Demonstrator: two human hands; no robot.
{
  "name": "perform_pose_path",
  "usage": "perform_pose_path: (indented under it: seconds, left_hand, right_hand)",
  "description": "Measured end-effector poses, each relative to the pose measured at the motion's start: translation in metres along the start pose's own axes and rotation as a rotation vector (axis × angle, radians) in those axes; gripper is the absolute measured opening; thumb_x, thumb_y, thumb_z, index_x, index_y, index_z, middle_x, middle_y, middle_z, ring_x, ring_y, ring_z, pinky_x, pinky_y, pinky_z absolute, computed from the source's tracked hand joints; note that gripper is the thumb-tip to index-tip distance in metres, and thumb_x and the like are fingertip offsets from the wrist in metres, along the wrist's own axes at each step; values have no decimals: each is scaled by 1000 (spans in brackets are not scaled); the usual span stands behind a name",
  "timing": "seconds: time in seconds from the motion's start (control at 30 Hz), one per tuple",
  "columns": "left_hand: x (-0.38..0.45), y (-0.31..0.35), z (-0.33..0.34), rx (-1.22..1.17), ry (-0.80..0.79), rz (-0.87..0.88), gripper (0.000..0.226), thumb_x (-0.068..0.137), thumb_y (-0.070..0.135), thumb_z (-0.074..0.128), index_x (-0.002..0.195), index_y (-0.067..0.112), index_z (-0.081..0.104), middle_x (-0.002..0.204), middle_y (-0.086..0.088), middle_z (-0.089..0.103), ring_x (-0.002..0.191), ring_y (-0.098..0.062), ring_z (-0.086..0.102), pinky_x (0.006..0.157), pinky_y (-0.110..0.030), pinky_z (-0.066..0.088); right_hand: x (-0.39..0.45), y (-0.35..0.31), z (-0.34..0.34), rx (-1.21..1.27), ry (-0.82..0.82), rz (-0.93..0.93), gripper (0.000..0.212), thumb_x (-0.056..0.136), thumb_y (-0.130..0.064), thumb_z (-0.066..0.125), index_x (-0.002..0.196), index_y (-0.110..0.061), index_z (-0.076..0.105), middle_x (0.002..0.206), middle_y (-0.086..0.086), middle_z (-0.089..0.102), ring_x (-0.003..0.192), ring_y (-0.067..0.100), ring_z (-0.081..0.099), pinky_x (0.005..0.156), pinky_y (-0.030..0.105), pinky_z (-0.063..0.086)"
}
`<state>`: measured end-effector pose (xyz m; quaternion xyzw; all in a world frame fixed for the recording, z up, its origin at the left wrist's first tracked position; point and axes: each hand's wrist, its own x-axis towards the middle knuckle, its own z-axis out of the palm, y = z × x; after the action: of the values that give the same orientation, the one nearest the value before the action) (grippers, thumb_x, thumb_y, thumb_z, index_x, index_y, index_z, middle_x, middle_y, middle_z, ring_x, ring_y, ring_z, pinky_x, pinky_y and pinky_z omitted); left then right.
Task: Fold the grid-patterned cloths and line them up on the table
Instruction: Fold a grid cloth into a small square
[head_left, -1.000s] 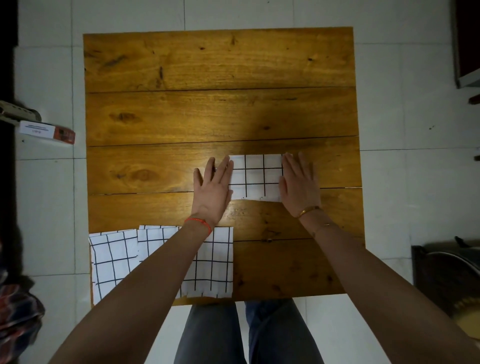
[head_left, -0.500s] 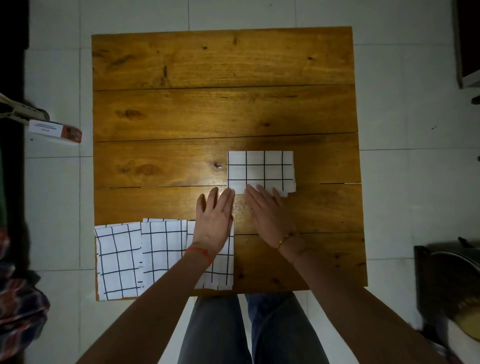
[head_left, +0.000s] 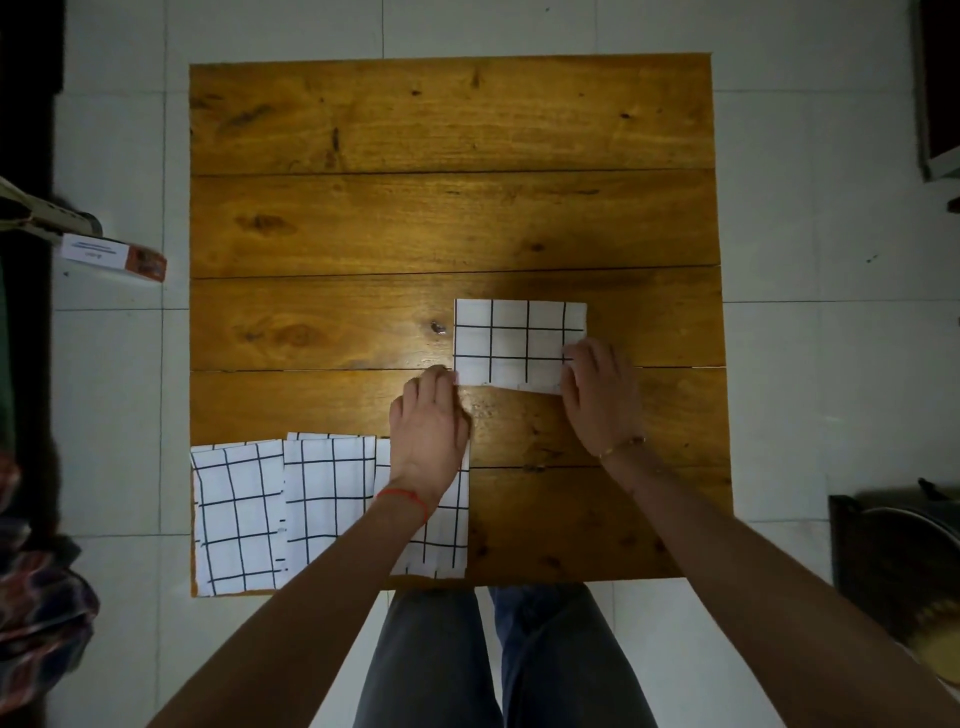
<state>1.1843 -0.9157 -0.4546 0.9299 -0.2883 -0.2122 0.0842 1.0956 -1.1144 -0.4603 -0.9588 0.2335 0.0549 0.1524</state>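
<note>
A folded white cloth with a black grid (head_left: 511, 340) lies right of the middle of the wooden table (head_left: 447, 156). My left hand (head_left: 431, 421) pinches its near-left corner with curled fingers. My right hand (head_left: 597, 395) grips its near-right corner. Three folded grid cloths lie side by side along the near-left edge: one at the far left (head_left: 236, 514), one in the middle (head_left: 327, 499), and one (head_left: 447, 535) partly hidden under my left forearm.
White floor tiles surround the table. A small white and orange box (head_left: 111, 257) sticks out at the left. Patterned fabric (head_left: 36, 597) lies at the lower left, and a dark chair or bin (head_left: 893, 561) stands at the right. My legs are under the near edge.
Both hands had pulled back from the cloth's sides toward me; now they have spread apart and closed on the cloth's two near corners. The cloth has stayed in place.
</note>
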Motion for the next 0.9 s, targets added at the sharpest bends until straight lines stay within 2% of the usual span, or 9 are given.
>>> perform_pose_path:
  seconds: [0.07,0.13,0.27,0.47,0.6,0.73,0.8,0.87,0.9]
  left_hand:
    - [8,6,-4,-134,-9,-196,36,91,30,53,122,11,47,122,-9,51,111,-27,49,91,-40,40]
    - [18,11,-6,-220,-40,-360,40,91,37,56,119,10,48,120,-10,54,111,-29,51,91,-42,41]
    - [36,18,-4,-317,-45,-531,45,86,40,62,115,7,51,120,-11,55,108,-32,56,90,-45,47]
    - [50,25,-2,-367,-36,-557,32,84,32,65,104,9,57,113,-10,57,102,-31,58,88,-44,49]
    - [54,24,-1,-394,-47,-566,22,83,26,66,96,11,59,109,-9,58,99,-29,58,88,-42,49]
    - [55,20,0,-452,-7,-515,9,81,21,65,86,16,60,99,-5,60,88,-25,60,83,-40,51]
    - [54,19,-2,-564,47,-508,10,82,20,66,83,17,56,87,0,61,78,-18,58,74,-28,50]
    - [51,20,-9,-757,124,-531,12,83,16,65,84,14,54,76,6,57,67,-8,53,59,-9,41]
    - [49,20,-13,-866,166,-554,12,83,14,65,86,13,53,74,7,56,66,-6,52,56,-6,37]
  right_hand:
    - [27,-6,0,58,10,11,23,94,-20,42,108,-11,58,111,8,55,104,25,50,87,36,44]
    - [54,-12,0,84,-12,15,19,92,-19,48,105,-11,59,109,8,57,104,27,51,88,39,44]
    - [88,-22,5,71,-69,-42,14,89,-15,51,99,-10,59,105,11,58,103,29,48,85,40,43]
    - [97,-27,9,6,-135,-35,21,85,-7,55,106,-7,55,113,14,54,110,31,45,87,46,44]
    - [94,-27,12,-35,-118,27,31,85,-8,56,115,-6,50,118,15,52,112,31,45,90,42,42]
    - [89,-22,7,-34,-123,36,20,86,-12,58,105,-6,55,114,15,51,111,31,45,89,39,38]
    - [85,-18,6,113,-143,72,12,83,-11,60,94,-7,56,104,13,53,100,29,50,83,41,43]
    - [79,-16,4,380,-195,203,9,82,-11,61,88,-11,55,90,8,56,85,24,54,74,39,48]
    - [75,-16,1,531,-222,286,11,82,-11,63,89,-13,54,87,6,56,82,21,54,71,36,47]
